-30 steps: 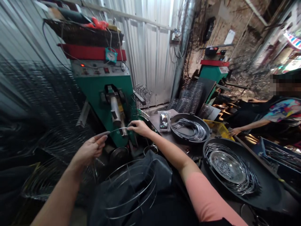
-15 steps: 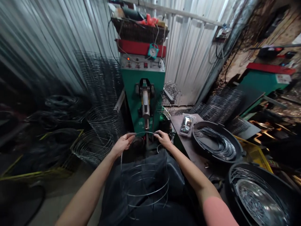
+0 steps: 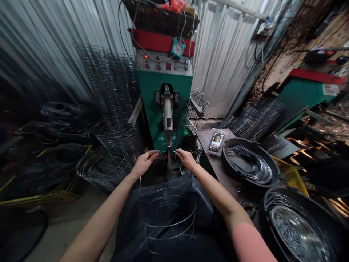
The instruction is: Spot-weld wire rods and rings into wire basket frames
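Note:
A round wire frame [image 3: 171, 226] of several thin metal hoops rests over my lap, on a dark apron [image 3: 131, 222]. My left hand [image 3: 144, 162] pinches its far wire rim from the left. Opposite it, my right hand [image 3: 186, 158] grips the same rim between thumb and fingers. The stretch of wire between my hands lies at the lower tip of the spot welder [image 3: 164, 85], a green machine with a red top. Whether the wire touches the electrode [image 3: 169, 140] I cannot tell.
Stacked wire frames [image 3: 109, 87] stand at the left, with wire hoops [image 3: 103, 169] below. A phone [image 3: 216, 141] lies on the side table [image 3: 208, 154] at the right. Beside it sit a black tub of wire rings [image 3: 247, 163] and a tub holding a metal bowl [image 3: 300, 233].
The view has tipped down slightly, so the welder sits higher in it. Both hands keep their hold on the rim, which stays near the welder's tip.

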Motion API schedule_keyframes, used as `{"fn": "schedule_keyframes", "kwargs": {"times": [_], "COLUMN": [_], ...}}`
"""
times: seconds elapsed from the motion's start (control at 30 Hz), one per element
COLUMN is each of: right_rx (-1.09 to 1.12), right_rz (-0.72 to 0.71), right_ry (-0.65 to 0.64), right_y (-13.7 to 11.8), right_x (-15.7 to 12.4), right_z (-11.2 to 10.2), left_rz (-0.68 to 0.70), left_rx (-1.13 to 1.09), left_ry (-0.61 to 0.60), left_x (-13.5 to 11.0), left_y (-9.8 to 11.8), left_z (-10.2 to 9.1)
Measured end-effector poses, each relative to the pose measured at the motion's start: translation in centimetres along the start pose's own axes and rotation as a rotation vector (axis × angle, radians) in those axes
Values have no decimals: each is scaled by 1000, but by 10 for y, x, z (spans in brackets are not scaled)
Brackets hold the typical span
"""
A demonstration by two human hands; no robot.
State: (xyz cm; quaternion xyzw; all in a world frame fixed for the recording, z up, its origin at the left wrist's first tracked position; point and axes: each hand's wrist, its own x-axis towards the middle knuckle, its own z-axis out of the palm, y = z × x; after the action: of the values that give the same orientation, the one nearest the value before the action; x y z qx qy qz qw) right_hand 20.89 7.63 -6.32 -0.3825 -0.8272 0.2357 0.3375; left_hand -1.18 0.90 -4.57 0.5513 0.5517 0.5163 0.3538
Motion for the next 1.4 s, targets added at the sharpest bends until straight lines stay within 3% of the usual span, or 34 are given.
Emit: {"fn": "schedule_keyframes", "kwargs": {"times": [0.2,0.4,0.57,0.73,1.07,1.4], "right_rx": [-82,-226,-262,-225,-253,-277], "right_rz": [18,54,77,100,91,132], "right_ry": [-48,-137,-230,-236,-195,-213], "right_y": [2,-3,6,15,14,17], "right_x": [9,37,25,12,36,41], "right_z": [2,-9,-4,1,-10,-8], "left_rz": [-10,-110,-55,48,90,71], "left_rx": [43,230,477,641,766,718], "left_ry": [-37,-215,-344,-416,-359,-307], "left_x": [12,39,38,31,53,57], "left_y": [6,26,14,4,9,0], "left_z": [-2,-14,-8,3,3,4]}}
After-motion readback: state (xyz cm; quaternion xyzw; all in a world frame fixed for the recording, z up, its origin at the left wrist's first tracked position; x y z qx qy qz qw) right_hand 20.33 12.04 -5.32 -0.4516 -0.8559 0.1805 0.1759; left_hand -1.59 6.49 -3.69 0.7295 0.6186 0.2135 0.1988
